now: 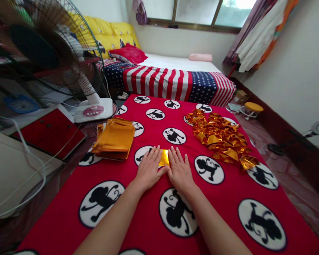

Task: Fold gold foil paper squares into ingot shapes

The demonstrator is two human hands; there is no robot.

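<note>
Head view: apparently smoothing a small, shiny gold foil sheet (164, 158) on the red, monkey-print cloth (144, 226) between flat-laid bare left hand (149, 166) and bare right hand (179, 169), fingers outstretched (pinching nothing), likely calling next for even, outward pressure.

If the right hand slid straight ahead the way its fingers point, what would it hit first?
The right hand seems to have a free way over the red cloth; past its far edge, the striped bed cover looks first, though depth is unclear.
</note>
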